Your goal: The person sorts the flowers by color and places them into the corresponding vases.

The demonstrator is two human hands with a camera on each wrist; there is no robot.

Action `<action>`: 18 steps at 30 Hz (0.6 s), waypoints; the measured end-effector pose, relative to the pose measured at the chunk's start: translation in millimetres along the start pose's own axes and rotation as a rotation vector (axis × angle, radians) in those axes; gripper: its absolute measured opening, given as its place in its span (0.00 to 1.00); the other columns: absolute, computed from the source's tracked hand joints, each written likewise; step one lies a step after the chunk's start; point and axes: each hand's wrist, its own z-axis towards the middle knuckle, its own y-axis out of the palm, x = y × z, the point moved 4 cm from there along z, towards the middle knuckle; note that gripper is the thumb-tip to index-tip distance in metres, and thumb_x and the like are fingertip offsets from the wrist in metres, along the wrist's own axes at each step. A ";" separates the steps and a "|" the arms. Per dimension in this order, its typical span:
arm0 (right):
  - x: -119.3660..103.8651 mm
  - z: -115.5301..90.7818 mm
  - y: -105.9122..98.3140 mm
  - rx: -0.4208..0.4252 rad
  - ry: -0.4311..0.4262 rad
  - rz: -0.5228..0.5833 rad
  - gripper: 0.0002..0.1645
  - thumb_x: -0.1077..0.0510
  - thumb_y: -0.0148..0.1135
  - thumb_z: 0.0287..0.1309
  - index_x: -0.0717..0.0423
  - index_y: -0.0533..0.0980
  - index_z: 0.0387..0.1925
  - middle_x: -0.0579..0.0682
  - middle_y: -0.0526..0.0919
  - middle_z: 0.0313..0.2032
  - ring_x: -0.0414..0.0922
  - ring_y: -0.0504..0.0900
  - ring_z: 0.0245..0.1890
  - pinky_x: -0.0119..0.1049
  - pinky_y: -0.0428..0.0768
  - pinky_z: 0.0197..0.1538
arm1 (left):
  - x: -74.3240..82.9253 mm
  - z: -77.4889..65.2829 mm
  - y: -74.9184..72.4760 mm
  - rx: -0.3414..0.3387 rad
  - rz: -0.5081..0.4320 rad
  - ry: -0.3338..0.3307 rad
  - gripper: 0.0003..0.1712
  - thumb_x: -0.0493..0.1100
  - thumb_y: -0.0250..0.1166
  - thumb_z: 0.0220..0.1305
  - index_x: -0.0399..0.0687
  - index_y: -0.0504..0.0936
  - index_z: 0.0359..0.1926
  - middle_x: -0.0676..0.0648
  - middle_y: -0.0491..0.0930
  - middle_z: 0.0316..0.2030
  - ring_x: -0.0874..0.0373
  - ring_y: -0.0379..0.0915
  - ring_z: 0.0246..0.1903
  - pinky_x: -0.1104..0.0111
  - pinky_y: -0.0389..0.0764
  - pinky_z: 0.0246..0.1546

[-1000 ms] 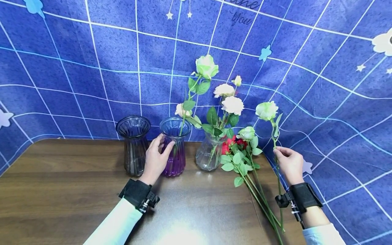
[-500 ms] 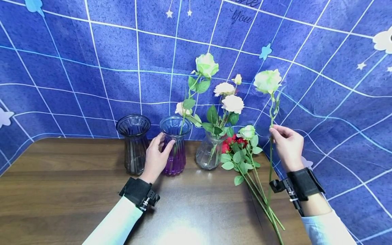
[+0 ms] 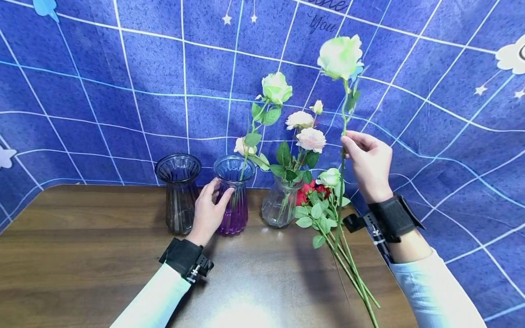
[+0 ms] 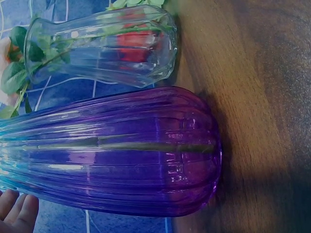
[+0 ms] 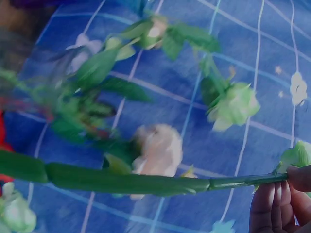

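At table (image 3: 82, 255), left hand (image 3: 207, 213) grips purple vase (image 3: 235, 221), flower (image 3: 277, 88) inside; right hand (image 3: 371, 162) pinches rose (image 3: 340, 57).

Right hand (image 5: 279, 204) pinches a green stem (image 5: 121, 181); blurred pink flower (image 5: 163, 150) and green-white rose (image 5: 236, 107) appear behind it.

In the head view, we cannot tell where the held stem (image 3: 342, 175) ends among the lying stems (image 3: 361, 284), and leaves (image 3: 316, 210) partly hide the red flowers (image 3: 301, 198). The left wrist view's left edge crops the purple vase (image 4: 146, 150) and the left grip (image 4: 18, 213). In the right wrist view, we find the pale pink rose (image 5: 160, 150) blurred, the right grip (image 5: 282, 204) cropped.
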 end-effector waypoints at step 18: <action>-67.8 10.6 77.1 -0.031 -0.189 0.173 0.11 0.66 0.61 0.54 0.69 0.81 0.39 0.34 0.80 0.18 0.32 0.76 0.18 0.25 0.78 0.27 | -2.0 0.0 0.3 0.001 0.001 -0.006 0.30 0.49 0.64 0.61 0.37 0.72 0.58 0.37 0.76 0.50 0.46 0.73 0.53 0.57 0.77 0.55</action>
